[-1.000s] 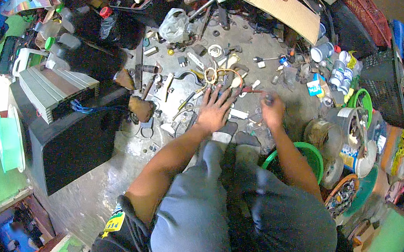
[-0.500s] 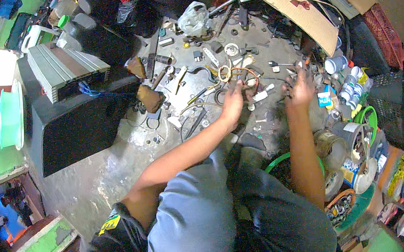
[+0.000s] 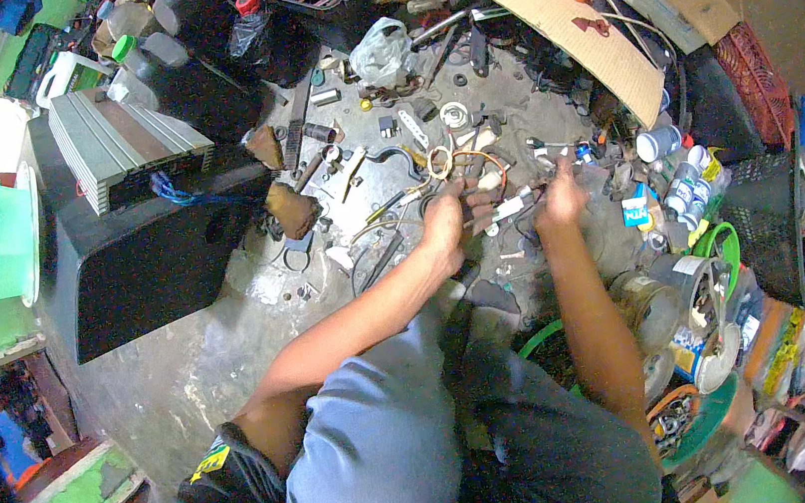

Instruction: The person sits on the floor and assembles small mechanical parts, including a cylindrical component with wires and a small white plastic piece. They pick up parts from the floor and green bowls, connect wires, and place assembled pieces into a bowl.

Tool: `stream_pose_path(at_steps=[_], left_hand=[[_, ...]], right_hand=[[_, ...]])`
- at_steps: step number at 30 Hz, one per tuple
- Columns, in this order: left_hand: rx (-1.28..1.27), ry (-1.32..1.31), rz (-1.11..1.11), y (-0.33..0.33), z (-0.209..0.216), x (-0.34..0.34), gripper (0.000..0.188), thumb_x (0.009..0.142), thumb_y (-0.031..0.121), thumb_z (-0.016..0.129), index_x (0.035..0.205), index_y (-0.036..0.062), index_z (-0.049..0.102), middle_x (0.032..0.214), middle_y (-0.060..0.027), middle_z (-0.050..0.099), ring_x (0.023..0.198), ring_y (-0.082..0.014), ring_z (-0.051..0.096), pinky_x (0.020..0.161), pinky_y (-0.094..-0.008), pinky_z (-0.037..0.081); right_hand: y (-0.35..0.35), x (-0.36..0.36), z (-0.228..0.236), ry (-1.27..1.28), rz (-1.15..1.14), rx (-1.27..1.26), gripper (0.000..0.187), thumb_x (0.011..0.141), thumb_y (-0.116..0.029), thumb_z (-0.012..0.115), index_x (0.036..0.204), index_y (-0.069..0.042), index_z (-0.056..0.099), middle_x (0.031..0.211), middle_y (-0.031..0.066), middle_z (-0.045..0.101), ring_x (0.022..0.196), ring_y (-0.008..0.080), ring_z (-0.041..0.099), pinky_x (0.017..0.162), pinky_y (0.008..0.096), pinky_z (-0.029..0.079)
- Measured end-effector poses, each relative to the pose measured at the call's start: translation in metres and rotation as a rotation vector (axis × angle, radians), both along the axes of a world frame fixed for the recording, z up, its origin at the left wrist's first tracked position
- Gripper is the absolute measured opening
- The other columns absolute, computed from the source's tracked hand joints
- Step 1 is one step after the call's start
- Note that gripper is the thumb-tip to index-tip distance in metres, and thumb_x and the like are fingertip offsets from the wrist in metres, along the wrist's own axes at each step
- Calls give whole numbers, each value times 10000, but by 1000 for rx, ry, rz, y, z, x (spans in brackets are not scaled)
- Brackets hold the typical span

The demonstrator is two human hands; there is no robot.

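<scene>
My left hand is over the middle of the floor, its fingers curled toward the right; whatever they hold is hidden. Just right of those fingers lies a white cylindrical piece; I cannot tell whether the hand grips it. At the piece's other end, my right hand points away from me, its fingers dark and blurred, so their grip does not show. A loop of tan and orange cable lies beyond the left fingers. Past the right hand is a thin-shafted tool, like a screwdriver.
Small parts and tools litter the grey floor. On the left, a finned metal box sits on a black case. At the right stand cans, clear tubs and a black basket. A cardboard sheet leans behind.
My right hand has moved left, close to the white cylindrical piece. My left hand stays about where it was. The whole view has shifted slightly.
</scene>
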State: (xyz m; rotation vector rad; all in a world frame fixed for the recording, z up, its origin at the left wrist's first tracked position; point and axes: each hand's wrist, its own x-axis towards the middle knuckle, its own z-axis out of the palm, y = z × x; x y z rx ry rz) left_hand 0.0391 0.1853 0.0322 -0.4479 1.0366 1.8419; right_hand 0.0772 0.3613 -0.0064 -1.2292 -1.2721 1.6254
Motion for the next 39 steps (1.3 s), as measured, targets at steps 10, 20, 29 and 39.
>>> stream_pose_path(at_steps=[10, 20, 29, 39], left_hand=[[-149, 324, 73, 9, 25, -2, 419, 1046, 418, 402, 1156, 49, 568, 986, -85, 646, 888, -193, 615, 802, -360, 510], [-38, 429, -531, 16, 43, -5, 699, 1006, 607, 380, 1409, 48, 497, 1281, -120, 608, 1132, -206, 566, 1007, -334, 431], [-308, 596, -296, 0, 41, 3, 405, 995, 368, 564, 850, 5, 672, 768, -18, 619, 746, -117, 519, 674, -272, 413], [-774, 588, 12, -6, -9, -5, 600, 1002, 473, 457, 1383, 11, 475, 1389, -196, 530, 1278, -300, 497, 1070, -401, 375]], right_hand=[[0, -29, 121, -158, 232, 832, 258, 851, -64, 703, 1076, 31, 619, 1059, 152, 665, 992, 225, 627, 835, 369, 520], [-19, -18, 64, -98, 211, 759, 294, 878, 10, 656, 1150, 66, 560, 984, 113, 632, 897, 175, 590, 803, 311, 489], [60, 37, -23, -226, 120, 704, 302, 896, -99, 665, 1156, 38, 598, 1008, 107, 655, 903, 220, 619, 814, 338, 498], [40, 50, -31, -299, 4, 343, 359, 886, -209, 716, 1156, 5, 615, 986, 79, 658, 807, 170, 629, 571, 312, 494]])
